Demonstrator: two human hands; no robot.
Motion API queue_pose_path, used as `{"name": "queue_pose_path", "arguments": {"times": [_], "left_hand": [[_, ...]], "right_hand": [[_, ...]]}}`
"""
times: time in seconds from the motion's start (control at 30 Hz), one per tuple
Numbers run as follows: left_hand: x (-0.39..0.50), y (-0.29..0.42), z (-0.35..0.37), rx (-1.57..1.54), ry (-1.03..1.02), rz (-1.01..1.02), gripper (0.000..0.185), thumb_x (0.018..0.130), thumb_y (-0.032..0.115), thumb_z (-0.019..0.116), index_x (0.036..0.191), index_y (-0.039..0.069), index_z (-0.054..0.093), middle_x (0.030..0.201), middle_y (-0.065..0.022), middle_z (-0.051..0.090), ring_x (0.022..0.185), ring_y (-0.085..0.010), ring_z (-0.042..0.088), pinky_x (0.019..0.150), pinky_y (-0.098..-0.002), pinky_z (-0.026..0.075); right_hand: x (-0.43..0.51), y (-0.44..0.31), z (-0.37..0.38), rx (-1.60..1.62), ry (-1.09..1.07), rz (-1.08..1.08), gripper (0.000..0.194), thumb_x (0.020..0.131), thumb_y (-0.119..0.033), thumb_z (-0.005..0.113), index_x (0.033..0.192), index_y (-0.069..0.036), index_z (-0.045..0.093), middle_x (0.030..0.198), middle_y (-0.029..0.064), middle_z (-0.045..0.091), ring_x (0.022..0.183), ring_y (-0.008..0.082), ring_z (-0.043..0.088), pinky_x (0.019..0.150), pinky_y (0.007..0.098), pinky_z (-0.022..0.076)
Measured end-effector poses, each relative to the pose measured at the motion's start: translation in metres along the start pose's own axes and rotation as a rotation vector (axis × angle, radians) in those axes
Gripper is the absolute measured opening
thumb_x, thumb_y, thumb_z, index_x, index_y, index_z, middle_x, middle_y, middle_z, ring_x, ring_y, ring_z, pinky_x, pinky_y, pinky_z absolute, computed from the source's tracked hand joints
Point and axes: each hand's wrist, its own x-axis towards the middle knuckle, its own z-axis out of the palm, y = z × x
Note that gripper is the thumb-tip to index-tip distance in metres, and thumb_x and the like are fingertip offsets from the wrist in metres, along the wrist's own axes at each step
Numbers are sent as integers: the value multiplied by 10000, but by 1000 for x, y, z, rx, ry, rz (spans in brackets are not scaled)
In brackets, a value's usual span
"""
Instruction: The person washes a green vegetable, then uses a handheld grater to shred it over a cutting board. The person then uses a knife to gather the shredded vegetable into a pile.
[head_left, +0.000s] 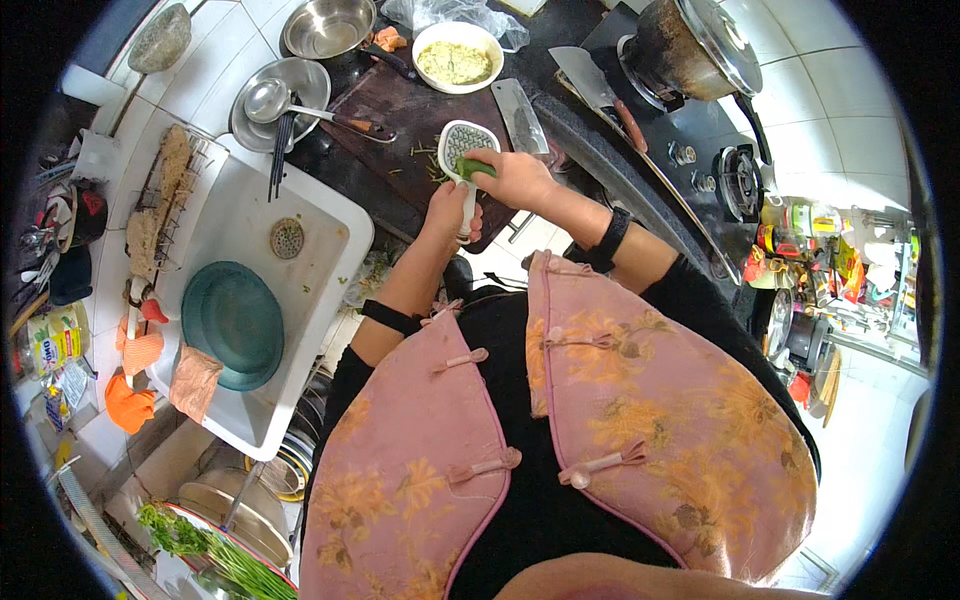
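Note:
My left hand (450, 210) grips the white handle of a grater (466, 139), whose perforated face is turned up above a dark cutting board (405, 120). Against the lower part of that face, my right hand (523, 180) presses a piece of green vegetable (475, 167), perhaps cucumber. Thin green shreds (429, 156) lie on the board just left of the grater. Beyond it stands a white bowl (456, 84) with pale green shredded food (455, 63) in it. A cleaver (520, 116) rests at the board's right edge.
A white sink (330, 247) with a teal basin (233, 326) is at left. Near it, a ladle (268, 101) sits in a steel bowl (313, 75). Another cleaver (589, 79) lies on the right counter beside a gas stove (739, 184) and a lidded pot (679, 56).

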Motion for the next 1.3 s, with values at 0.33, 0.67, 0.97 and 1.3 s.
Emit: {"name": "queue_pose_path", "arguments": {"times": [0.33, 0.67, 0.97, 1.3], "left_hand": [[-1, 6, -5, 67, 13, 27, 176, 979, 236, 362, 1012, 67, 399, 671, -103, 503, 415, -179, 451, 341, -330, 362], [-9, 4, 15, 352, 122, 104, 177, 953, 207, 386, 1028, 48, 404, 681, -98, 499, 414, -175, 457, 331, -332, 363], [9, -43, 23, 968, 311, 851, 381, 899, 181, 491, 1229, 22, 387, 820, -199, 601, 616, -276, 624, 530, -395, 486], [-1, -3, -4, -1, -28, 45, 178, 971, 250, 404, 1108, 139, 431, 735, -76, 526, 463, -145, 465, 367, -283, 354]], "right_hand": [[13, -8, -6, -18, -28, 16, 430, 827, -407, 513, 1233, -269, 554, 996, 184, 661, 901, 363, 643, 818, 462, 505], [58, 35, -3, 393, 58, 88, 485, 846, -352, 541, 1278, -133, 536, 941, 178, 667, 768, 289, 657, 658, 398, 517], [17, 72, 6, 1329, -4, 367, 350, 884, -299, 531, 1165, -92, 511, 771, 98, 607, 465, 118, 420, 399, 257, 319], [-38, 34, 15, 65, 324, -169, 360, 858, -324, 582, 1181, -164, 572, 984, 168, 661, 887, 343, 646, 768, 412, 519]]}}
